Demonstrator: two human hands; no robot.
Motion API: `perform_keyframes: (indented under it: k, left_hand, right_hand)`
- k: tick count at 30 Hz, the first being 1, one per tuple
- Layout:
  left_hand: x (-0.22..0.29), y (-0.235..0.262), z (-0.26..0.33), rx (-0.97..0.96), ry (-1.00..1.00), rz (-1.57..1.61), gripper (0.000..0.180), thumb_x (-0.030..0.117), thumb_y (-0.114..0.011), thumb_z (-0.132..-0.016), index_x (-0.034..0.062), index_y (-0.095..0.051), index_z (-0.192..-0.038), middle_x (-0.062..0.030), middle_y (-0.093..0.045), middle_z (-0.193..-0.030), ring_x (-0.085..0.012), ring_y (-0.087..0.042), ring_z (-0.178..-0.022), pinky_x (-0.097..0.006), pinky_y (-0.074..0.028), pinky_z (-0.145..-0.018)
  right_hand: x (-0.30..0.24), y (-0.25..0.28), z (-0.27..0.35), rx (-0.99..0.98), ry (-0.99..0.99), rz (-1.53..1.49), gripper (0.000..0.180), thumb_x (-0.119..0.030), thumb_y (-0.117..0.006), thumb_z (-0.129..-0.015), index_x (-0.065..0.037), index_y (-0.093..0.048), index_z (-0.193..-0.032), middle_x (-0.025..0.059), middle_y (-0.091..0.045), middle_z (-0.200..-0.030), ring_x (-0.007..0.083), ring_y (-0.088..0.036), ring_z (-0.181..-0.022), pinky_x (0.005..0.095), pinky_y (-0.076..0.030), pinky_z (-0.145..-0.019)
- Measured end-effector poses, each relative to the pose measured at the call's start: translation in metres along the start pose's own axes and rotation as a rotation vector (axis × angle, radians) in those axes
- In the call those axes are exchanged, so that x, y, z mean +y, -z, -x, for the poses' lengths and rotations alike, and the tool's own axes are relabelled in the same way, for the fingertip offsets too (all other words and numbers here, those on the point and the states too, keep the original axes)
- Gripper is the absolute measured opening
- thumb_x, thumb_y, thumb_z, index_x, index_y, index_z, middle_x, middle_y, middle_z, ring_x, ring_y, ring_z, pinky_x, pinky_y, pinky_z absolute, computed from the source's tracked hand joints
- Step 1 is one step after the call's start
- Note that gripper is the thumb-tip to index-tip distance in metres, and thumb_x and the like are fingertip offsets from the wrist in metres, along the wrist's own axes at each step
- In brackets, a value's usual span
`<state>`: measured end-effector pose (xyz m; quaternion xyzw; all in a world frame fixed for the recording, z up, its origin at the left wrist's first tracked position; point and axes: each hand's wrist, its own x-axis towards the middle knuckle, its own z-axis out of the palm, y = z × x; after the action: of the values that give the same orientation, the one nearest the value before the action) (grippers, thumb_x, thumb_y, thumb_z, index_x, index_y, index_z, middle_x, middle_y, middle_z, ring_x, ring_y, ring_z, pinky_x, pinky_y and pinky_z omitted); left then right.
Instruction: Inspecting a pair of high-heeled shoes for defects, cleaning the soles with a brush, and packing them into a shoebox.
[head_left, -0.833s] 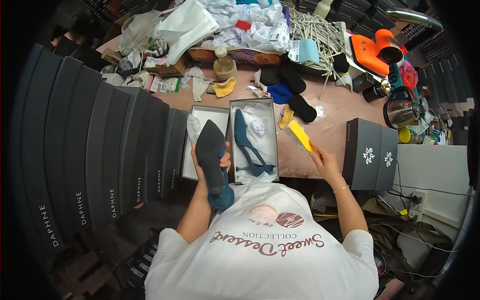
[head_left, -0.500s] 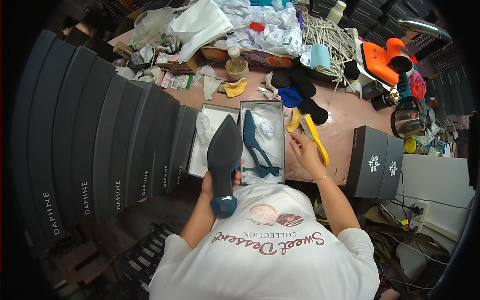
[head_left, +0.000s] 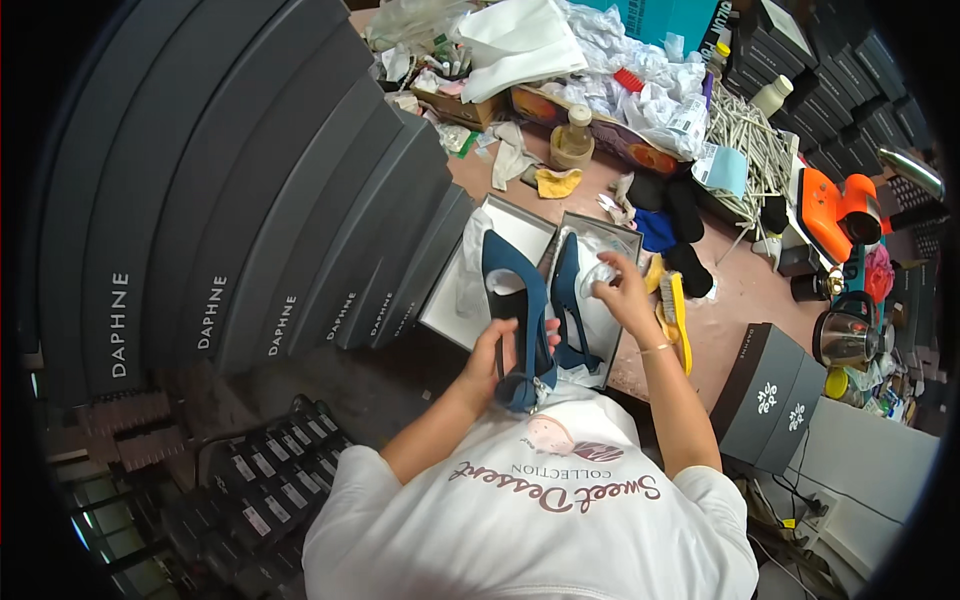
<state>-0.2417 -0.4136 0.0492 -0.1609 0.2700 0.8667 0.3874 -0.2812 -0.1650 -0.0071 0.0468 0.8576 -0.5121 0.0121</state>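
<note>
1. Here's the pink worktop (head_left: 745, 290), angling across the middle, light giving it a faint sheen!
2. Over right, a pale wall (head_left: 875, 455) carrying a socket (head_left: 820, 508) low down.
3. And left, dark-grey boxes (head_left: 250, 190) tower high, the floor (head_left: 335, 382) below in deep shadow.

Both arms are bent. The left forearm (head_left: 435, 425) slants from the lower left, up and inward to the left hand (head_left: 488, 354), which is closed in a firm grip, the thumb (head_left: 498, 332) on the near side and fingertips (head_left: 553, 330) showing opposite. The right forearm (head_left: 685, 415) rises steeply, leaning left. Beyond the right wrist (head_left: 648, 336), the right hand (head_left: 630, 298) sits higher, its fingers curled and its thumb and forefinger curving toward each other.
</note>
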Motion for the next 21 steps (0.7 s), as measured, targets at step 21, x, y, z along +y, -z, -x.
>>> perform_keyframes:
  k: [21]
  left_hand:
    - [-0.051, 0.035, -0.066, 0.234, 0.014, -0.574, 0.033, 0.031, -0.054, -0.096, 0.0057, -0.055, -0.116, -0.0045, -0.059, -0.106, -0.0118, -0.055, -0.099, -0.03, -0.044, -0.086]
  right_hand:
    - [-0.01, -0.041, 0.077, 0.023, -0.102, -0.244, 0.03, -0.018, -0.068, -0.073, 0.0, -0.059, -0.096, 0.0152, -0.061, -0.083, 0.0234, -0.058, -0.072, 0.0328, -0.047, -0.066]
